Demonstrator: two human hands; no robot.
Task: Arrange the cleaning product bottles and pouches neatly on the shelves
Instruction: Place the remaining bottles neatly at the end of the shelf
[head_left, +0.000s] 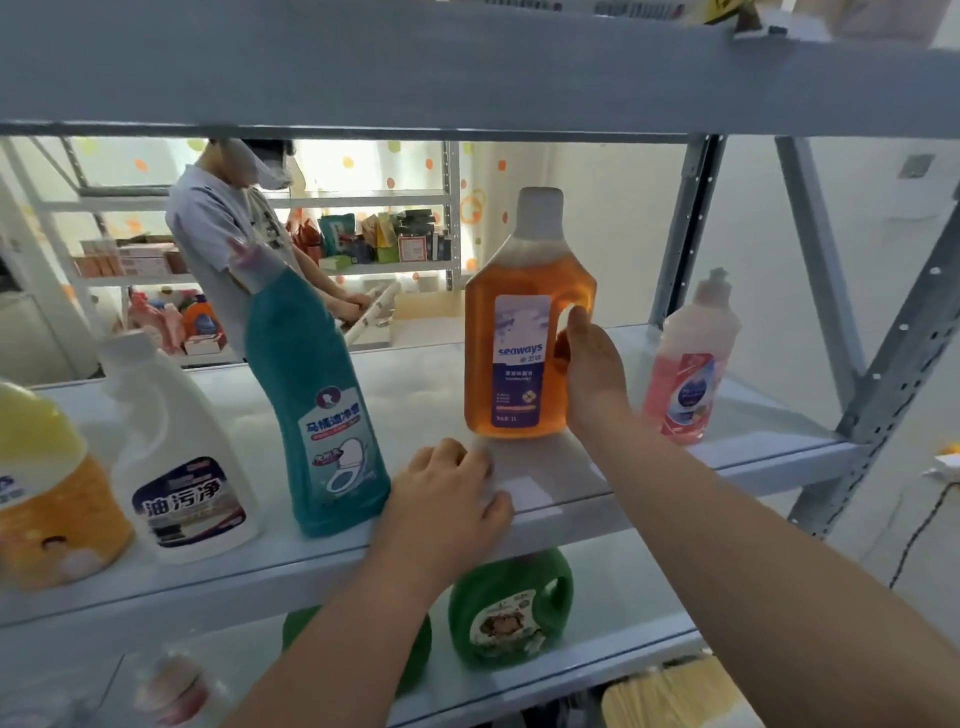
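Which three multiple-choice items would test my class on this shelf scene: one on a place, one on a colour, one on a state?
1. Where does the green jug stand?
A. on the lower shelf
B. on the top shelf
C. on the floor

2. What colour is the liquid in the seaways bottle?
A. blue
B. amber
C. clear

3. What is the right hand doing?
A. hanging idle
B. pressing a cap
C. gripping the seaways bottle

Key: 1 A, it sits one board beneath the row of bottles. 2 B, orange-brown shows through the see-through body. 3 C, the fingers curl round its handle side.
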